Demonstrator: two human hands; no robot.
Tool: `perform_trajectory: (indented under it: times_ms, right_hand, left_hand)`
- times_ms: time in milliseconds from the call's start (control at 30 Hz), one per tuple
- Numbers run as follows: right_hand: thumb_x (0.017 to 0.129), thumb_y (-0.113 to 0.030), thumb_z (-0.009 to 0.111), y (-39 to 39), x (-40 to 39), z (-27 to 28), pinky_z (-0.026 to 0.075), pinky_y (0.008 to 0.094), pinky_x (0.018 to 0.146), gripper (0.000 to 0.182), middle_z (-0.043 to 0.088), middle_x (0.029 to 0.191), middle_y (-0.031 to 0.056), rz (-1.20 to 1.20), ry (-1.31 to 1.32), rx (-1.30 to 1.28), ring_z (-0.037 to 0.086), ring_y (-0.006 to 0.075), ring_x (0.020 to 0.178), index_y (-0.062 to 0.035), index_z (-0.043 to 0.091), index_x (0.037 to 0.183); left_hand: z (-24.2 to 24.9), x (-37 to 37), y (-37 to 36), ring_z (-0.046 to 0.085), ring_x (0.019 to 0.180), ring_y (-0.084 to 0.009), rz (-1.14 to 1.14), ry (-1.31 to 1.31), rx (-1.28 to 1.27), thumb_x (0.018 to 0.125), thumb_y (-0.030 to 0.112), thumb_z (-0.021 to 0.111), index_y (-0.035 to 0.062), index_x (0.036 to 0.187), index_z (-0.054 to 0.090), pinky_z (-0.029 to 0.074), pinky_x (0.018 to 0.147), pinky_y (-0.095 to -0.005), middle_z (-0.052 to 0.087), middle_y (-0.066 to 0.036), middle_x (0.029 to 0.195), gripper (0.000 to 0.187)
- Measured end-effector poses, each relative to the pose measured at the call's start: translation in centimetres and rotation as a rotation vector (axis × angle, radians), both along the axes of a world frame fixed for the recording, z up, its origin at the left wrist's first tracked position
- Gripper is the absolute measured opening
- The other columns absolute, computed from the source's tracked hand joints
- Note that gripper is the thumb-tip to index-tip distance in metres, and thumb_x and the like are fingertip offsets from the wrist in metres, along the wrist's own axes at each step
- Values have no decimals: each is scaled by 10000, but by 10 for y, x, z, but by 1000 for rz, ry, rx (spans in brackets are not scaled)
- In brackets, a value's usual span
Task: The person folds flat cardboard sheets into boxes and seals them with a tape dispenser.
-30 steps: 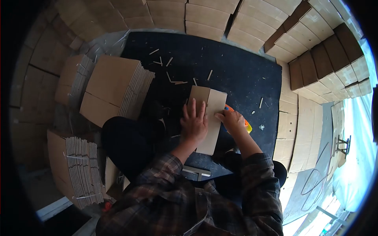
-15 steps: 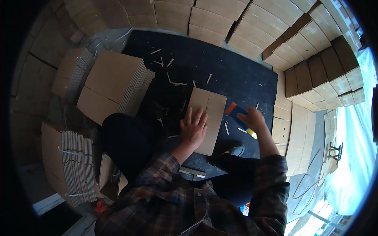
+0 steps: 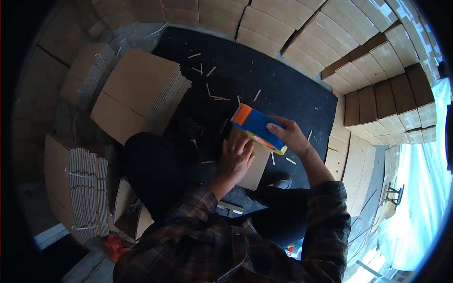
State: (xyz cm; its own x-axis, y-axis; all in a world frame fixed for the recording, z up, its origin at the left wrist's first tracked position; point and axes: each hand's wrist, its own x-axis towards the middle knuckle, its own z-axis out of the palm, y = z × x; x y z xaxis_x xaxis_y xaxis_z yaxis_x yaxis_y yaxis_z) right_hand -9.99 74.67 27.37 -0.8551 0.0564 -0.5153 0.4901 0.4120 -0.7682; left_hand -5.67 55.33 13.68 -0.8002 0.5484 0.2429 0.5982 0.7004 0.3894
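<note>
A closed cardboard box [image 3: 257, 166] lies on the dark mat between my legs. My left hand [image 3: 234, 159] rests on its left part with fingers stretched out; the fingertips sit close under the tape dispenser and are partly hidden. In my right hand [image 3: 290, 136] I grip a blue tape dispenser [image 3: 258, 123] with an orange end and a yellow rim. It is held above the far part of the box, tilted, and covers much of that part from view.
Flattened cardboard stacks [image 3: 127, 85] stand at the left, one bundle tied with straps [image 3: 87, 193]. Boxes [image 3: 283, 19] are piled along the back and right. Thin scraps [image 3: 257, 95] litter the black mat [image 3: 283, 80]. My shoe [image 3: 282, 183] is right of the box.
My right hand has brought the tape dispenser up and leftward, from beside the box to over it. The left hand stays on the box. The whole view has shifted slightly.
</note>
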Motion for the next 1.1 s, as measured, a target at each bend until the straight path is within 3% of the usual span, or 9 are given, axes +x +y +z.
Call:
perform_trajectory:
  times_ms: [100,333,400,433,500,633,767,933,1100]
  right_hand:
    - [836,-548,660,3,-5,3,486,347,903,748,659,1055,183,-36,-66,71,635,225,997,76,561,1236]
    - [842,-508,671,-5,-25,1,522,318,789,601,693,884,171,27,-114,207,679,236,810,56,682,1051]
    - [851,-497,659,-3,-25,-4,523,316,764,591,691,878,174,21,-82,195,679,229,792,62,682,1039]
    - [859,-487,647,-2,-24,-6,524,314,740,582,689,872,177,8,-45,182,679,222,774,68,683,1028]
    - [858,-486,648,0,-22,-5,524,312,740,582,691,875,176,10,-50,191,678,222,768,69,683,1029]
    - [855,-493,648,3,-24,-9,523,312,739,586,693,878,176,22,-48,183,677,225,755,66,684,1027]
    - [849,-494,655,1,-28,-6,527,308,737,591,693,878,175,40,-83,184,681,226,765,67,683,1032]
    - [857,-495,656,-10,-34,3,547,325,762,593,699,921,187,87,-133,279,697,255,819,60,676,1064]
    - [868,-496,644,-7,-36,4,550,339,788,597,696,957,192,105,-152,269,698,270,847,54,663,1100]
  left_hand:
    - [0,-5,0,449,1214,-272,-86,-52,126,783,177,734,90,1140,621,400,1001,-470,512,-67,1191,384]
    - [-3,-15,-2,573,1024,-209,-144,-98,255,806,129,711,75,1008,682,483,894,-368,599,-55,1083,212]
    - [2,-25,-6,628,954,-206,75,-715,664,853,130,681,88,1010,669,529,811,-355,635,-93,1058,163]
    - [4,-33,-6,660,940,-233,335,-1172,934,949,249,571,46,1071,624,555,805,-375,651,-149,1039,243]
    - [3,-60,-19,641,983,-258,459,-1521,1399,1002,430,425,-18,1177,544,543,861,-427,613,-184,1100,496]
    - [11,-92,-24,598,1092,-311,441,-1760,1447,996,500,374,-39,1199,507,485,971,-476,571,-226,1176,591]
    - [21,-102,-14,594,1099,-324,391,-1814,1431,970,475,471,-40,1188,528,475,979,-496,586,-219,1165,561]
    - [13,-104,-11,594,1103,-298,490,-1726,1534,833,259,728,5,1066,624,435,1009,-519,648,-181,1037,360]
    - [10,-108,-12,607,1065,-260,445,-1738,1499,785,200,759,19,1027,646,423,1015,-491,661,-159,998,322]
